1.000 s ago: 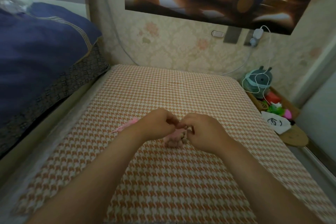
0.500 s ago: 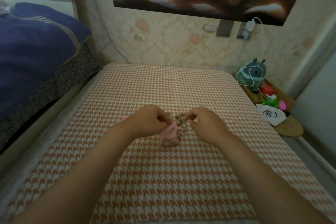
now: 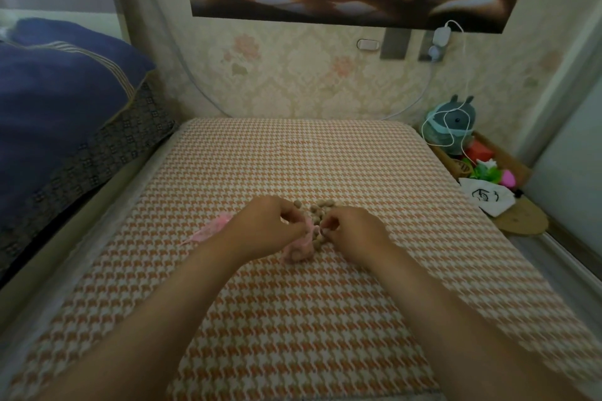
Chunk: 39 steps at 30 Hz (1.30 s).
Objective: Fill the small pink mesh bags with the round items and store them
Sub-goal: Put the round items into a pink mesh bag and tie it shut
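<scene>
Pink mesh bag (image 3: 298, 248): left grip (image 3: 264, 225) still pinches it, right grip (image 3: 355, 231) now pinches too.

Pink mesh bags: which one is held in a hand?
The bulging bag pinched by the left hand, right beside the loose round items. The other bag lies flat on the checked cloth past the left wrist, held by neither hand.

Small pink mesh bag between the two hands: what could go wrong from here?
The left hand pinches the small pink mesh bag only at its mouth; if it sags shut, an item could miss. The loose small round tan items lie on the orange-and-white houndstooth cloth beside the right hand; a nudge might roll them away.
</scene>
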Tool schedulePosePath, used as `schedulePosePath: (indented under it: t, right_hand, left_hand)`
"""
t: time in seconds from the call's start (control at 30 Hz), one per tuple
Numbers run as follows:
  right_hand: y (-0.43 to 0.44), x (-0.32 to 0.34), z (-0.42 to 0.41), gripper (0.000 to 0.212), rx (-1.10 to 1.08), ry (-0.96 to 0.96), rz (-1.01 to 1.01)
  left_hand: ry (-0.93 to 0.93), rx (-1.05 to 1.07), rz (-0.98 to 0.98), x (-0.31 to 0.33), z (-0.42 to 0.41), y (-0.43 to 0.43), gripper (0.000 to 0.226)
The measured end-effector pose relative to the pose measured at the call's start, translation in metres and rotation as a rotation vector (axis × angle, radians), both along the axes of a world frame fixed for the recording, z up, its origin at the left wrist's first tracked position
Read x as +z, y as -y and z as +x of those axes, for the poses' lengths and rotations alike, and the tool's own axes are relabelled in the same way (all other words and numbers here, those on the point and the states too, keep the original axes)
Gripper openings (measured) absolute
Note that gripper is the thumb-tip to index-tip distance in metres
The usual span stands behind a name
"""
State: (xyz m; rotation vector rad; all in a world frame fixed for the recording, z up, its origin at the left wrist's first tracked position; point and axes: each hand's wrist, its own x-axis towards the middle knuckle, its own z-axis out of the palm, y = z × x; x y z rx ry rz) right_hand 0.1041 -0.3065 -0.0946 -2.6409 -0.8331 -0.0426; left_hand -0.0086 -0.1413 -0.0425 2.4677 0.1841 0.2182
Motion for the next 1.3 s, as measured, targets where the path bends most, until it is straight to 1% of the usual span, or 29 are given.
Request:
schedulePosePath:
  t: [0.07,0.17,0.27,0.33,0.43,0.6,0.83,0.9,1.0,1.1,1.17,1.3]
  right_hand:
    - [0.0,0.005,0.0,0.013,-0.012,-0.005,0.038]
    - [0.001,0.024,-0.002,0.011,-0.001,-0.052,0.231]
    - [-0.001,0.049,-0.014,0.011,0.078,-0.101,0.399]
    - [-0.002,0.061,-0.026,0.007,0.135,-0.104,0.439]
    - [-0.004,0.066,-0.04,0.005,0.206,-0.086,0.373]
    - [-0.007,0.061,-0.043,0.011,0.26,0.049,0.162]
    - [-0.011,0.056,-0.038,0.022,0.246,0.007,0.019]
    - [-0.009,0.055,-0.036,0.026,0.218,-0.02,0.015]
    - [-0.004,0.053,-0.032,0.032,0.173,-0.02,0.026]
    - [-0.001,0.054,-0.029,0.034,0.153,-0.041,0.057]
    - [0.0,0.054,-0.028,0.035,0.146,-0.051,0.056]
    - [0.002,0.054,-0.028,0.039,0.144,-0.055,0.078]
  left_hand:
    - [-0.003,-0.028,-0.023,0.0,0.0,-0.003,0.02]
    - [-0.025,-0.067,-0.025,-0.002,-0.001,-0.006,0.022]
    - [-0.024,-0.094,-0.037,-0.002,0.001,-0.009,0.023]
    - [-0.034,-0.096,-0.053,-0.003,0.002,-0.01,0.022]
    - [-0.031,-0.096,-0.065,-0.005,0.003,-0.011,0.021]
    - [-0.009,-0.12,-0.119,-0.004,-0.001,-0.014,0.021]
    - [-0.004,-0.138,-0.16,-0.002,0.003,-0.022,0.026]
    - [0.017,-0.11,-0.159,-0.001,0.007,-0.026,0.026]
    - [0.086,-0.006,-0.134,-0.006,0.015,-0.035,0.022]
    - [0.103,0.077,-0.105,-0.019,0.021,-0.043,0.028]
    - [0.085,0.07,-0.037,-0.033,0.025,-0.047,0.035]
    - [0.072,-0.03,0.144,-0.059,0.039,-0.049,0.046]
